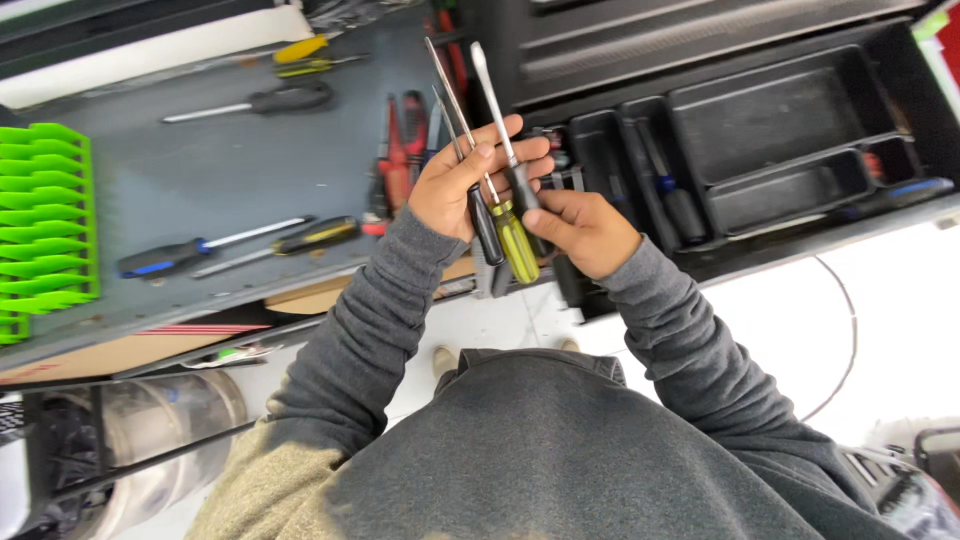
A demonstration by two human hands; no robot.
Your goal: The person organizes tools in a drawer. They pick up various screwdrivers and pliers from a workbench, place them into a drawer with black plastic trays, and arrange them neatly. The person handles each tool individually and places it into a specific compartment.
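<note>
On the left we see a green rack (45, 225) at the desk (200, 170) edge, then a blue-handled screwdriver (205, 250). Our left hand (470, 185) is closed round several screwdrivers (505, 215), shafts pointing away. Our right hand (580, 230) grips their handles, just before the black drawer tray (780, 120).

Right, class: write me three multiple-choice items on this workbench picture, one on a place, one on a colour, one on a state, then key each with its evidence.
1. Where does the green rack lie?
A. far left of the bench
B. inside the drawer
C. on the floor

2. What colour is the translucent screwdriver handle between the hands?
A. red
B. yellow
C. white

3. How is the left hand?
A. flat on the bench
B. empty, open
C. closed around screwdrivers

Key: A, it sits at the bench's left edge; B, it shows yellow; C, fingers wrap the shafts beside the right hand.
</note>
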